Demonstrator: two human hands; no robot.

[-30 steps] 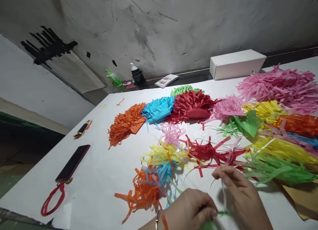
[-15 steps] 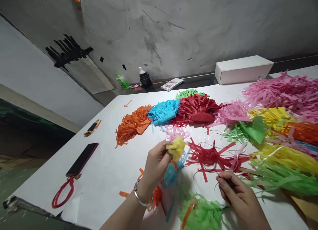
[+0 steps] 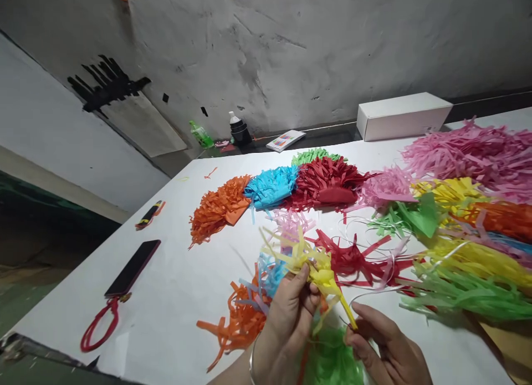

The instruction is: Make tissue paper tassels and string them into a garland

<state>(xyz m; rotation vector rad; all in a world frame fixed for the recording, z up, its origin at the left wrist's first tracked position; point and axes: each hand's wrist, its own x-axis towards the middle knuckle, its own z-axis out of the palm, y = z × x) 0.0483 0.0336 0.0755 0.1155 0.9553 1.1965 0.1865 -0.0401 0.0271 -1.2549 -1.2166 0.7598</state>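
My left hand (image 3: 288, 313), with a silver bangle at the wrist, is closed around a yellow tissue-paper tassel (image 3: 322, 270). Its fringe fans out above the fingers, and a twisted yellow tail points down to the right. My right hand (image 3: 386, 343) pinches a thin string at that tail's tip; a thin dark end sticks out by the fingertips. Near the left forearm lie an orange tassel (image 3: 239, 313) and a blue tassel (image 3: 272, 274). A green tassel (image 3: 336, 360) is partly hidden below the hands. A red tassel (image 3: 353, 257) lies just beyond them.
Fringed paper bundles in orange (image 3: 220, 208), blue (image 3: 272, 186) and dark red (image 3: 332, 180) line the table's middle. Pink (image 3: 469, 155), yellow and green fringe heaps on the right. A phone (image 3: 133, 267) lies left. A white box (image 3: 403, 118) stands by the wall.
My left hand has moved right and down, turning the yellow tassel so its fringe spreads and its tail points toward my right hand. My right hand has shifted slightly down and left.
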